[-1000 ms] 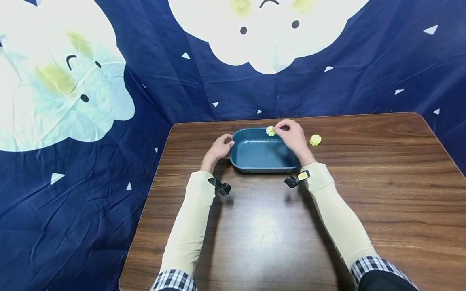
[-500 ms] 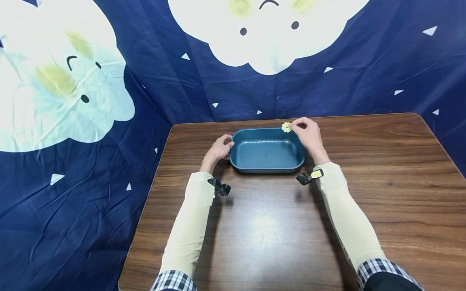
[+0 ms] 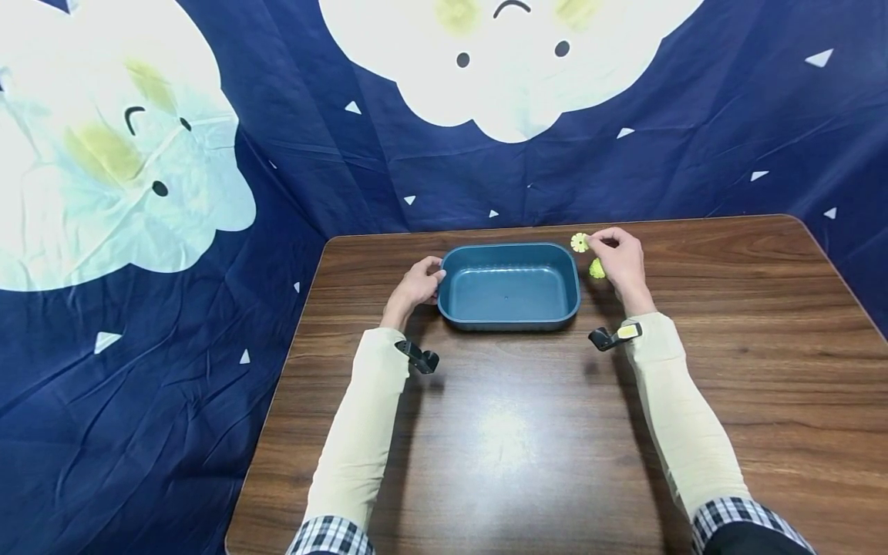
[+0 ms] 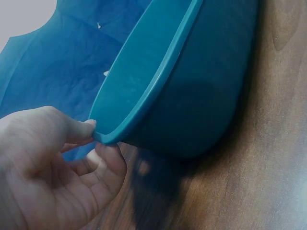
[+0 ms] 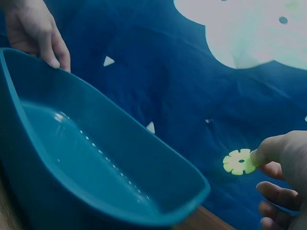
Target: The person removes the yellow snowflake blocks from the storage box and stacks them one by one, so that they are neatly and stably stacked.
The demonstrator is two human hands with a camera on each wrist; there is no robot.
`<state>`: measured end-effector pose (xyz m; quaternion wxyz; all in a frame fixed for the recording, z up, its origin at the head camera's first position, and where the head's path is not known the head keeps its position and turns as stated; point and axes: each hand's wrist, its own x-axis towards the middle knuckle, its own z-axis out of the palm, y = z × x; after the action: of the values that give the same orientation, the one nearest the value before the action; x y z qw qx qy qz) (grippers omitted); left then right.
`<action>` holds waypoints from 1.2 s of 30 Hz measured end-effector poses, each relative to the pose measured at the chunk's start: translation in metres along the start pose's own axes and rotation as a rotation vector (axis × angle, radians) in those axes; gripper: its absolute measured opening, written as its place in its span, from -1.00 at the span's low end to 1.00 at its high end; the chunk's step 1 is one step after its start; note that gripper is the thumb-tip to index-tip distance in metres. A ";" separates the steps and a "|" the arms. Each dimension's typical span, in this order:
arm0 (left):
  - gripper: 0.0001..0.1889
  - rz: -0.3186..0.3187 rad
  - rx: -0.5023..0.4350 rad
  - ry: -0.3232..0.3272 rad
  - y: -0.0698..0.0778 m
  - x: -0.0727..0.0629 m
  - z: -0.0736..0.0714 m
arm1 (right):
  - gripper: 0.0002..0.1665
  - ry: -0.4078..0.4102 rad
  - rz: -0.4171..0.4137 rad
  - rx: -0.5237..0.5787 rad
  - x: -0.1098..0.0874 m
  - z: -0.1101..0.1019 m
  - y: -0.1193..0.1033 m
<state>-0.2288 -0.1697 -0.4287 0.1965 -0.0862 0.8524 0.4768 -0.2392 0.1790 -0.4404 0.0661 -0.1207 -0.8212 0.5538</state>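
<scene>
A blue-green rectangular plastic basin with rounded corners stands near the table's far edge, with nothing seen inside. My left hand pinches the rim at its left end; in the left wrist view the thumb lies over the rim and fingers curl below it. Between the thumb and index finger of my right hand is a yellow-green notched plastic disc, flower-shaped with a small centre hole. This hand is past the basin's right end. Just below the held disc, more yellow-green discs lie on the table, partly hidden by my fingers.
The brown wood-grain table meets a dark blue cloth backdrop with white clouds at the back and left. A small black wrist camera sticks out from my left sleeve, and another from the right.
My right hand has moved right, from above the basin to beyond its right end, still pinching the disc. The left hand and basin have stayed in place.
</scene>
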 end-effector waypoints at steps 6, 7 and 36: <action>-0.62 0.003 -0.003 0.002 0.000 0.000 0.000 | -0.71 0.041 0.051 0.016 0.002 -0.011 0.013; -0.62 0.004 -0.001 0.003 0.000 0.001 0.000 | -0.73 0.051 0.062 0.019 0.003 -0.013 0.015; -0.62 0.012 0.010 0.013 -0.001 0.001 0.001 | -0.51 -0.029 0.209 -0.217 0.012 -0.021 0.044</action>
<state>-0.2286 -0.1694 -0.4307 0.1885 -0.0832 0.8566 0.4731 -0.2396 0.2169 -0.4736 -0.0170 -0.2039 -0.8601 0.4674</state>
